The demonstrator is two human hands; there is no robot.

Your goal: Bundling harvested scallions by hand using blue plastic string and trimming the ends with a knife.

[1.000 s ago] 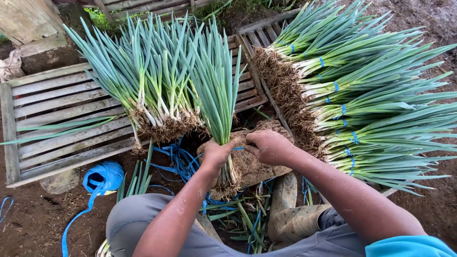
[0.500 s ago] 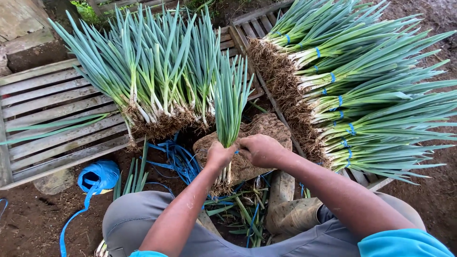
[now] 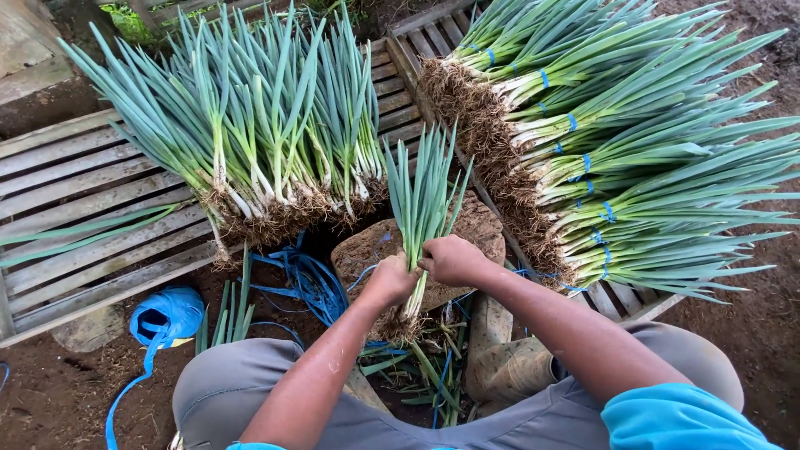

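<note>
Both the left hand (image 3: 390, 279) and right hand (image 3: 452, 260) clench the onion bunch (image 3: 422, 200) over the stone (image 3: 375, 250); loose grip could let stalks slide out

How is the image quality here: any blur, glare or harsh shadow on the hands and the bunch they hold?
Head view: soft, even daylight, no glare; left hand, right hand and held bunch of green onions are sharp; only mild shadow under the loose pile; slight wide-angle stretch toward the edges.

Left: loose leeks (image 3: 267, 142) fill the pallet (image 3: 75, 208) edge.
Right: tied bundles (image 3: 633, 158) wall off passage.
Below: blue twine (image 3: 304, 279) tangles the ground.
</note>
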